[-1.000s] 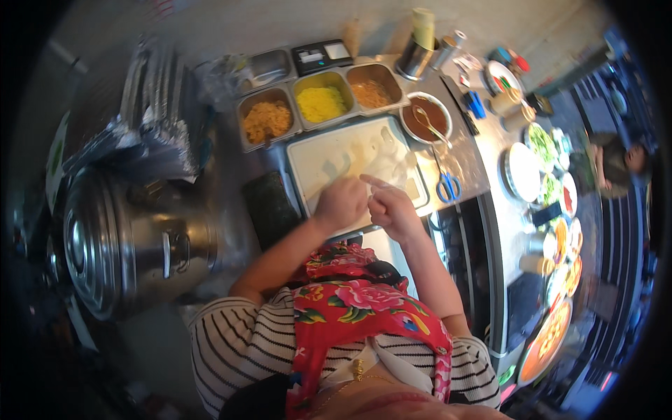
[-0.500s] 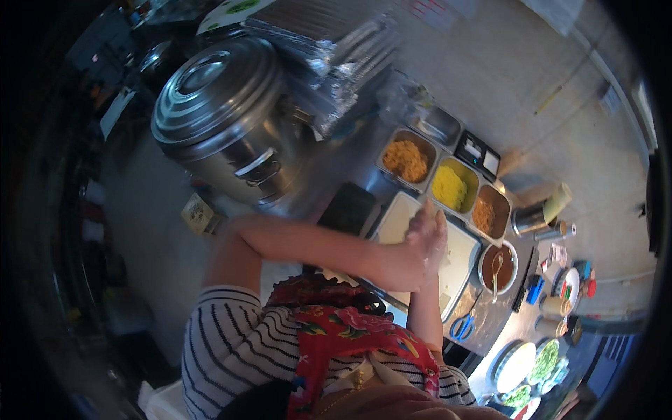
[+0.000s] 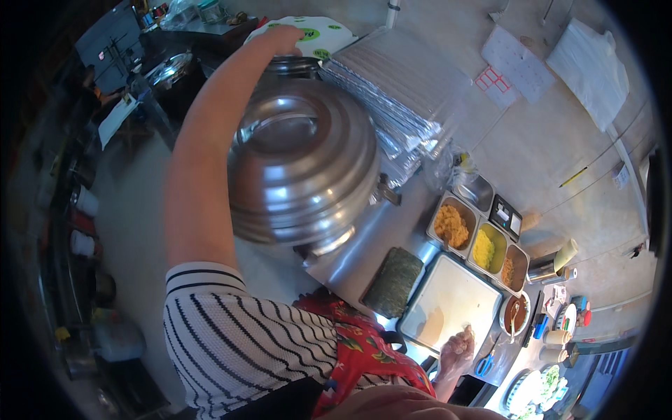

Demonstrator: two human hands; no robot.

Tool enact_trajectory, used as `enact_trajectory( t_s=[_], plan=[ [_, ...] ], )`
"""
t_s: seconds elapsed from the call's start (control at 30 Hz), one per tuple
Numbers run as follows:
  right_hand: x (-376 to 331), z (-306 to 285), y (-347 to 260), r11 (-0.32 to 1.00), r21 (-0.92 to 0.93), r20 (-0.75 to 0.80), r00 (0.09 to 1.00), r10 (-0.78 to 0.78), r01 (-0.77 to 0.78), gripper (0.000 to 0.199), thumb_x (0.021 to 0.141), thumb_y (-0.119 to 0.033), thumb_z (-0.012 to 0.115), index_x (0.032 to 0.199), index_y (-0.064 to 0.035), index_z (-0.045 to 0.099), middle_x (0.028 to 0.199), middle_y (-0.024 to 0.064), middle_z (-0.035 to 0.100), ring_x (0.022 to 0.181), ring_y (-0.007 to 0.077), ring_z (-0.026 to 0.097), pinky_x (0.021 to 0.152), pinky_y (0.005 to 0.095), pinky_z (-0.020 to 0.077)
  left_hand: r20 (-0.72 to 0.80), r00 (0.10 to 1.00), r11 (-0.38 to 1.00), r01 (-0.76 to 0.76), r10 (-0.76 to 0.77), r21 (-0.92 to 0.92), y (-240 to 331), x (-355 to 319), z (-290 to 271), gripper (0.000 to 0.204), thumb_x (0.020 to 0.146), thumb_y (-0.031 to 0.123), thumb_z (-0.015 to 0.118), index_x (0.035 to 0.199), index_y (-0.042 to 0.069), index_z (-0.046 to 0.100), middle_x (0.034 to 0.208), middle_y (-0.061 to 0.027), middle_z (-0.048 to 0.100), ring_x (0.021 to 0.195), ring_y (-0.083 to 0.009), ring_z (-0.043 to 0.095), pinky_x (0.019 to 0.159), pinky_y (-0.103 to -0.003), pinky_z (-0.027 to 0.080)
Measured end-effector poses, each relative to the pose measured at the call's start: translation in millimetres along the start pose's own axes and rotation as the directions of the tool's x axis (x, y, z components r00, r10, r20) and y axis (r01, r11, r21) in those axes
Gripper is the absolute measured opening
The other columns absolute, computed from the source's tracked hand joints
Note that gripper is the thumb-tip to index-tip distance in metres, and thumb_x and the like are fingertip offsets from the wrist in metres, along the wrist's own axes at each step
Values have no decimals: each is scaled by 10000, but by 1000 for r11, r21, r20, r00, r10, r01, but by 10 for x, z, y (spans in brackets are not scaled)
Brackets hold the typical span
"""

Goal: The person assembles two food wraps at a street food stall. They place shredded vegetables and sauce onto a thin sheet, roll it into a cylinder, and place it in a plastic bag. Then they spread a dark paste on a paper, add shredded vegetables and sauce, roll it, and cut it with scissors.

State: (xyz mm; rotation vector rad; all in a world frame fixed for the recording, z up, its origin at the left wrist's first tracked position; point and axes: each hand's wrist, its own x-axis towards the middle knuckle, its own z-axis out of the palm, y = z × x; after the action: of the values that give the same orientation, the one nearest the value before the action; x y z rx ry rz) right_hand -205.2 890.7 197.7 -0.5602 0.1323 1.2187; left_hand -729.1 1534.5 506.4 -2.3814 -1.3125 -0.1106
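Observation:
My left hand (image 3: 285, 40) is stretched far out past the big lidded steel pot (image 3: 308, 161). It lies over the near edge of a white sheet or bag with green print (image 3: 325, 35); its fingers are too small and partly turned away to read. My right hand (image 3: 458, 346) is at the near right edge of a white cutting board (image 3: 455, 301), with curled fingers; whether anything is inside them is hidden. Left of the board lies a stack of dark green seaweed sheets (image 3: 393, 282). Blue-handled scissors (image 3: 484, 365) rest just right of my right hand.
Beyond the board stand steel pans with orange shredded filling (image 3: 451, 225), yellow shreds (image 3: 483, 250) and brownish strips (image 3: 509, 271). A bowl of brown sauce (image 3: 514, 313) holds a spoon. Foil-wrapped trays (image 3: 399, 84) are stacked behind the pot. Greens (image 3: 549, 381) sit at the far right.
My hands were together over the board. The left has swung away to the far upper left, past the pot; the right has come back to the board's near edge. The view has shifted left.

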Motion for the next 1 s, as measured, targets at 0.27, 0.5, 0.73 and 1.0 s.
enact_trajectory(
  t_s=[0.27,0.5,0.73,1.0],
  plan=[
    [-136,507,548,998,-45,98,995,37,-33,236,1032,-126,474,1164,12,613,884,91,719,601,115,607,491,215,495,42,996,969,-68,80,-237,-247,-22,158,246,872,239,701,1064,85,694,1012,-150,694,971,-339,654,856,-438,500],
    [-102,763,756,996,-57,63,996,66,-63,207,999,-101,520,1145,16,610,811,77,707,580,104,609,483,217,501,-174,984,959,-78,30,-273,-220,-88,308,150,857,204,679,920,73,712,916,-164,690,917,-359,652,807,-467,498],
    [-204,732,839,994,-54,-45,995,94,-96,189,989,-114,517,1108,-10,622,760,46,691,530,88,559,453,206,455,-230,970,936,-2,-85,-352,-310,3,263,165,798,185,743,844,30,713,808,-178,672,802,-353,650,732,-447,491],
    [-360,567,906,993,-98,-135,989,53,-67,175,992,-136,524,1087,-33,628,669,-4,631,478,75,506,425,210,425,-212,977,935,-81,6,-346,-440,22,241,178,831,199,730,862,24,719,769,-177,661,777,-349,649,730,-437,494]
  ],
)
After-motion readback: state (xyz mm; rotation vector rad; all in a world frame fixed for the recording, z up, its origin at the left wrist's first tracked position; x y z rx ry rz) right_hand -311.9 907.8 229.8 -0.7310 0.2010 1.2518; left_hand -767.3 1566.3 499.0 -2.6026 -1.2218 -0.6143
